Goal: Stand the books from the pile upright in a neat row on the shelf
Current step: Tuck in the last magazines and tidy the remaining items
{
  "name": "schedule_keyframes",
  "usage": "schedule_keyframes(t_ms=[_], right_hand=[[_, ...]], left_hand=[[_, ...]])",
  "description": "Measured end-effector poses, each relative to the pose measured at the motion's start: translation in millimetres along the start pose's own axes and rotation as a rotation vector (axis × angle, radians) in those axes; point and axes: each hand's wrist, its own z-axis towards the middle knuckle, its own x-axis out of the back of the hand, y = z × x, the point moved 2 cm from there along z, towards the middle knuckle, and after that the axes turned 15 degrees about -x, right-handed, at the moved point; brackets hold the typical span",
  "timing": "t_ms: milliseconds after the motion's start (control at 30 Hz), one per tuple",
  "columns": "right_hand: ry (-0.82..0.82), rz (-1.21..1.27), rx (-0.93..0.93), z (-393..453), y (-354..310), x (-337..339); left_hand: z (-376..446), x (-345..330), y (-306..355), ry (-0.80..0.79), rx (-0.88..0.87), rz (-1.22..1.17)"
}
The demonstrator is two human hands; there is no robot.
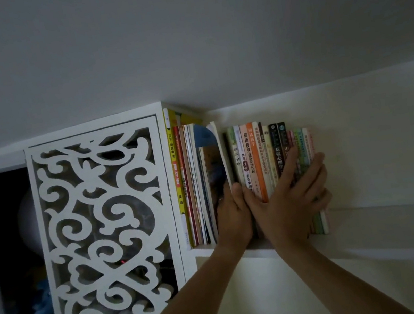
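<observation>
A row of upright books [259, 154] stands on a white wall shelf [349, 240]. My right hand [291, 197] lies flat with spread fingers over the spines of the right-hand group, fingertips reaching the last book. My left hand [232, 212] is beside it, thumb up against a leaning thin white book [222, 151], its fingers hidden in the gap behind. Left of the gap stand several thin books [194, 186], the leftmost a tall yellow one [175, 167]. No pile is in view.
A white cabinet with a carved scroll-pattern door [108, 240] adjoins the shelf on the left; a dark open compartment [12, 255] lies further left. The shelf runs on to the right along a pale wall [388, 141]. The ceiling is close above.
</observation>
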Motion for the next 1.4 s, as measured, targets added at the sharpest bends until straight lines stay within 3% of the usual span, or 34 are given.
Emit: schedule_keyframes(t_ms=[300,500,700,967,1167,1333,1400], right_hand=[[0.006,-0.010,0.008,0.3,1.5,-1.7],[-0.012,-0.014,0.009,-0.1,2.2,-1.1],[-0.037,-0.020,-0.003,0.5,2.7,-2.3],[-0.047,0.032,0.010,-0.3,5.0,-4.1],[-0.069,-0.013,0.069,-3.0,6.0,-4.7],[-0.175,-0.032,0.168,-12.2,5.1,-1.7],[-0.235,0.030,0.118,-12.2,-2.3,9.0]], left_hand=[[-3.0,4.9,-1.9,0.087,-0.035,0.104],[-16.5,14.8,25.6,-0.080,-0.033,0.301],[-28.0,19.8,57.0,-0.073,-0.175,0.473],[-47.7,41.5,89.6,0.044,-0.179,0.479],[-70.2,54.1,116.1,0.027,-0.179,0.483],[-79.4,68.0,140.4,0.007,-0.260,0.481],[-76.7,67.6,142.8,-0.006,-0.306,0.497]])
